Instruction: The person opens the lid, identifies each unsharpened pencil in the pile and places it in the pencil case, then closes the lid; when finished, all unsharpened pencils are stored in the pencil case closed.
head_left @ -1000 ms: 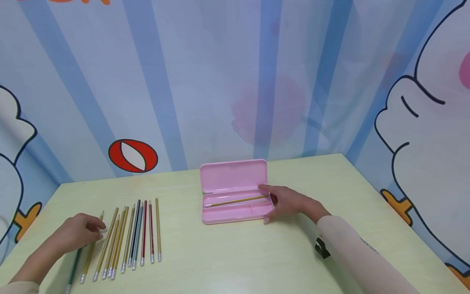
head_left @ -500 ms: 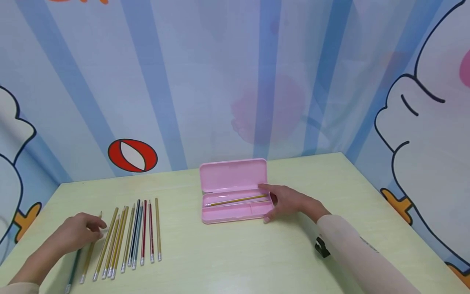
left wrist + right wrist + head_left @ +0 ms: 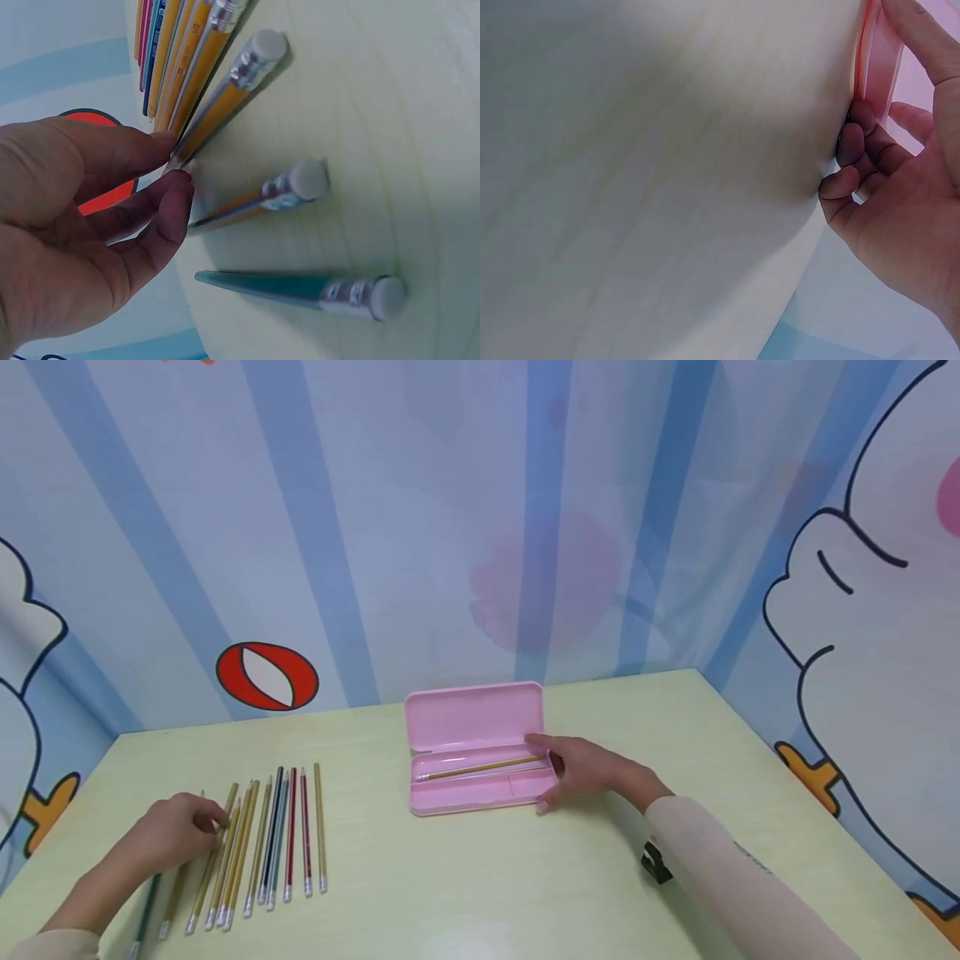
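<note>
My left hand [image 3: 168, 833] is over the left end of a row of pencils. In the left wrist view its thumb and fingertips close around the far part of a yellow pencil [image 3: 217, 111], which lies with its white eraser toward the camera. Beside it lie another yellow pencil [image 3: 244, 206] and a green pencil [image 3: 270, 287]. My right hand [image 3: 581, 770] grips the right end of a pink pencil case [image 3: 461, 797], thumb at the front and a finger at the hinge side. The case's lid [image 3: 474, 718] stands raised; one yellow pencil [image 3: 480, 768] lies in the rear compartment.
Several more pencils, yellow, blue and red [image 3: 291, 835], lie side by side to the right of my left hand, erasers toward me. The pale table [image 3: 420, 893] ends at a printed curtain [image 3: 420, 527]. A black object [image 3: 655, 863] shows below the right sleeve.
My left hand has shifted a little right, from the second pencil at the left to the neighbouring yellow one. My right hand keeps its hold on the pencil case.
</note>
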`<state>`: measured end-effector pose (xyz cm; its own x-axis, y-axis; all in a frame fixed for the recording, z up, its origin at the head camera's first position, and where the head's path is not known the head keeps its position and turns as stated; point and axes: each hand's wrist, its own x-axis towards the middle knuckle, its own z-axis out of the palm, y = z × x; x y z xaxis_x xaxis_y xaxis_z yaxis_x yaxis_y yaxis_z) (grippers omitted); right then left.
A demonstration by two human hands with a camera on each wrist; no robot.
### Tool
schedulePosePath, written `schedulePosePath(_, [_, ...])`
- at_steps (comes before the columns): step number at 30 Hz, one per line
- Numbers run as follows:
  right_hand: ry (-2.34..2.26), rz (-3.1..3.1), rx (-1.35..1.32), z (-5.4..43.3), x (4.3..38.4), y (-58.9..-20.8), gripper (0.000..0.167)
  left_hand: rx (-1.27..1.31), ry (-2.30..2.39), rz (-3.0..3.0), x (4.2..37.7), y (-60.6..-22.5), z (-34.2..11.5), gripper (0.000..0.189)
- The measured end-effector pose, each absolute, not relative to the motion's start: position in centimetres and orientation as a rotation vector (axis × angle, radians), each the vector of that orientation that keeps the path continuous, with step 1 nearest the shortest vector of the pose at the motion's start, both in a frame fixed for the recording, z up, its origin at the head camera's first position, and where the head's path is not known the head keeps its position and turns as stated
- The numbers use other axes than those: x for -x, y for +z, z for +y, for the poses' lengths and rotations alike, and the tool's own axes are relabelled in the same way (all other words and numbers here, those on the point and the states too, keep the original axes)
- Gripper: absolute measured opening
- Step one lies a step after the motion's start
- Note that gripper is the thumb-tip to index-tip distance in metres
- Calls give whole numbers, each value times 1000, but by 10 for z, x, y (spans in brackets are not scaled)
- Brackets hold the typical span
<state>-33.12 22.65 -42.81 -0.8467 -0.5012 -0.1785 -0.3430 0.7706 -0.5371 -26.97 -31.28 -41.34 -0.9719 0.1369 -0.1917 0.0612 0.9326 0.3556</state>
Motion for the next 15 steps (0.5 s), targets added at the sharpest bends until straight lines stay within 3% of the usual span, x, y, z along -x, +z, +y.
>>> schedulePosePath(15, [-716,2646,652,226,329,-426,107,-139,535,2857,269,-416,-311,22])
